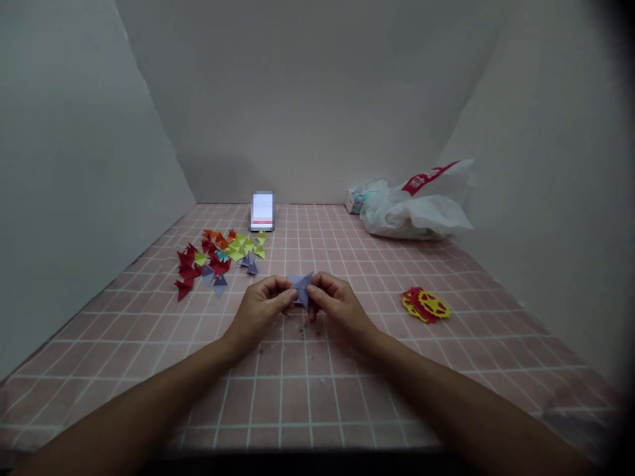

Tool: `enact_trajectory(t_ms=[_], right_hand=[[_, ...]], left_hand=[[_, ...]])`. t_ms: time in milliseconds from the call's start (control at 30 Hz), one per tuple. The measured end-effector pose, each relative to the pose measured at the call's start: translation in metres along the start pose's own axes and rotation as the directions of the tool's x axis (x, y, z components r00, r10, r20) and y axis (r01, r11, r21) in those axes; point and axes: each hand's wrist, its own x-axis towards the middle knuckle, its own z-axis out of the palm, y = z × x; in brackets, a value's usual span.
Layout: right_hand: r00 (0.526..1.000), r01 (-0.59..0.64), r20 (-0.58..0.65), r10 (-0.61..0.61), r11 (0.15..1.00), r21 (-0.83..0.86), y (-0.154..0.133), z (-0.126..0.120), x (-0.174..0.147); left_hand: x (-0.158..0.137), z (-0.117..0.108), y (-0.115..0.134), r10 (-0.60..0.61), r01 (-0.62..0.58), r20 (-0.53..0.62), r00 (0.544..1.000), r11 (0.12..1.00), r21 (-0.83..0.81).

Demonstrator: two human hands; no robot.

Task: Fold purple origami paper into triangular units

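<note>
Pale grey walls are enclosing a table on three sides, and a pink cloth with a grid of white lines is covering the top, running back to the far wall. Small dark specks are lying on the cloth just below the hands. Both bare forearms are reaching in from the near edge, slanting toward each other and meeting near the middle of the table. The left hand is pinching the left side of a purple folded paper between thumb and fingers, while the right hand is gripping its right side in the same way, the thumb pressing on the front. The paper is sitting between the two hands, with one point rising toward the upper right and another pointing down. At the back right, a white plastic bag with red print is slumping on the cloth, its contents not showing clearly; a small patterned box is standing just beside it, partly hidden. A lit screen is standing upright at the back, left of centre. In front of it, folded paper pieces in red, orange, yellow-green, blue and purple are lying in a loose cluster. Red and yellow cutouts are overlapping in a pile to the right of the right hand.
</note>
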Motion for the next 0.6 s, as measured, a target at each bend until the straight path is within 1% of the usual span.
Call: enact_trajectory(t_ms=[100, 233, 367, 600], right_hand=[[1.000, -0.001, -0.006, 0.000, 1.000, -0.018, -0.0006, 0.0013, -0.0011], [1.000, -0.013, -0.007, 0.013, 1.000, 0.004, -0.0007, 0.0022, -0.0014], [1.000, -0.019, -0.017, 0.019, 1.000, 0.006, 0.0003, 0.0020, -0.0017], [1.000, -0.007, 0.003, 0.007, 1.000, -0.028, 0.0029, 0.0007, -0.0023]], left_hand=[[-0.0008, -0.0004, -0.0006, 0.000, 0.000, 0.003, 1.000, 1.000, 0.002], [-0.0013, -0.0003, 0.0000, -0.003, 0.004, 0.018, 1.000, 1.000, -0.018], [-0.0018, 0.0009, 0.0026, -0.012, 0.012, 0.007, 1.000, 1.000, -0.023], [-0.0023, -0.0008, 0.0008, -0.018, 0.019, 0.022, 1.000, 0.999, -0.038]])
